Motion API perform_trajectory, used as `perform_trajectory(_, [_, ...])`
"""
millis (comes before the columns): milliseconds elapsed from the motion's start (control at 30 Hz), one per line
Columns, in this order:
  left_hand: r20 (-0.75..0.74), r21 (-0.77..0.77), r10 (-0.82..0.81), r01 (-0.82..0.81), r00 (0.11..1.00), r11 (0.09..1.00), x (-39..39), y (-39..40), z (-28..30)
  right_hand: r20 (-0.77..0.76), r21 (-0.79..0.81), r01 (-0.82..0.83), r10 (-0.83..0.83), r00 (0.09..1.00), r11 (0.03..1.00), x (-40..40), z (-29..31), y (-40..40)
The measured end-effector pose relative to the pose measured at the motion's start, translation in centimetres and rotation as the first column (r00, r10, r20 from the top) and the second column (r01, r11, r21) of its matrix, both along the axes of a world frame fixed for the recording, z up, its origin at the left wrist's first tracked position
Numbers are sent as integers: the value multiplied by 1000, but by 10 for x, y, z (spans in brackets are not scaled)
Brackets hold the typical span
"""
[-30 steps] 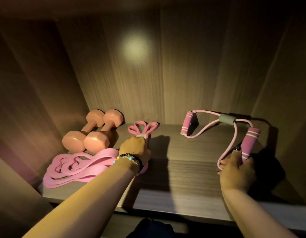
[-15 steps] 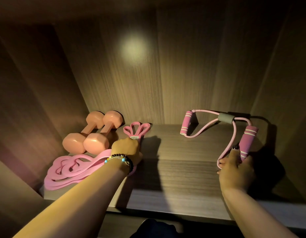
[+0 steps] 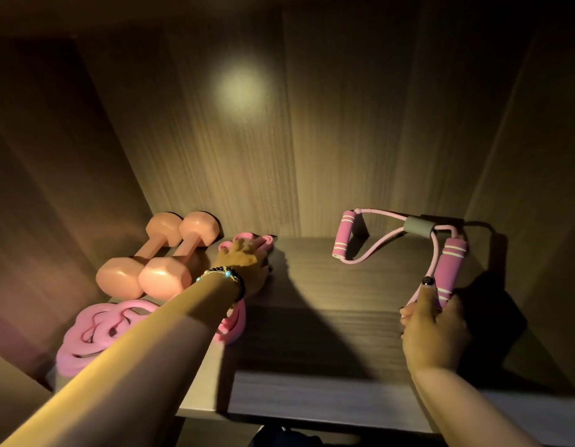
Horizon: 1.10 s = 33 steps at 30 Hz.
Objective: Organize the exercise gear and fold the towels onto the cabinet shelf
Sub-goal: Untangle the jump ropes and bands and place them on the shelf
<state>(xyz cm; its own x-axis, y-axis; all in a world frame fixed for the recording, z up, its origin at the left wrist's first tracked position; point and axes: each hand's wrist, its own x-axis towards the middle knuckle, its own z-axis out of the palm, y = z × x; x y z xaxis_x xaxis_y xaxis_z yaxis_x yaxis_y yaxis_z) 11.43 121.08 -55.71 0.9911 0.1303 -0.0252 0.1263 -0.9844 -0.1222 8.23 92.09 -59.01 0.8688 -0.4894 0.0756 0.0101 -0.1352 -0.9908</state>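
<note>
On the cabinet shelf (image 3: 328, 317), far left, the left hand (image 3: 241, 262) lies over a small pink loop band (image 3: 263, 241), fingers spread flat on it and pressing rather than curling round it. That band sits just right of the two dumbbells (image 3: 160, 256), whose long axes run near to far; a coiled pink band (image 3: 95, 330) lies near the front left edge, partly under the forearm. At the right, the right hand (image 3: 431, 330) grips the near foam handle (image 3: 449, 269) of the figure-eight resistance tube (image 3: 415, 229), which stretches away far and leftward to its other handle. Between the two hands the shelf shows bare wood. No towels are visible. The dumbbells crowd any leftward push of the loop band.
</note>
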Motion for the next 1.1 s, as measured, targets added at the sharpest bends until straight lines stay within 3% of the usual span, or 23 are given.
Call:
perform_trajectory(200, [120,-67,150,-143,981,987,1,4,-14,15,-12,-25,25,1000,1000,3,-3,0])
perform_trajectory(400, [202,-56,-88,101,975,993,-12,-16,2,3,-27,-112,112,994,993,-1,-2,2])
perform_trajectory(467, [199,-117,-125,150,972,982,-23,-29,10,10,-27,-123,124,992,992,-5,1,3])
perform_trajectory(567, [243,-69,-129,149,962,986,-46,-48,22,7,4,-148,148,989,989,-18,7,-2])
perform_trajectory(767, [294,-310,-23,118,955,943,-95,-82,50,-98,-271,-355,341,935,895,-56,52,-33])
perform_trajectory(833, [311,-526,83,99,947,845,-107,-83,53,-80,-276,-435,431,899,857,-67,91,-45])
perform_trajectory(900, [270,-716,174,76,947,694,-119,-88,59,47,-342,-463,507,861,818,-83,133,-53])
perform_trajectory(1000, [256,-847,276,77,927,526,-141,-104,68,227,-507,-450,618,753,735,-105,186,-61])
perform_trajectory(1100, [206,-958,353,115,913,262,-168,-128,76,240,-484,-578,735,634,657,-126,219,-65])
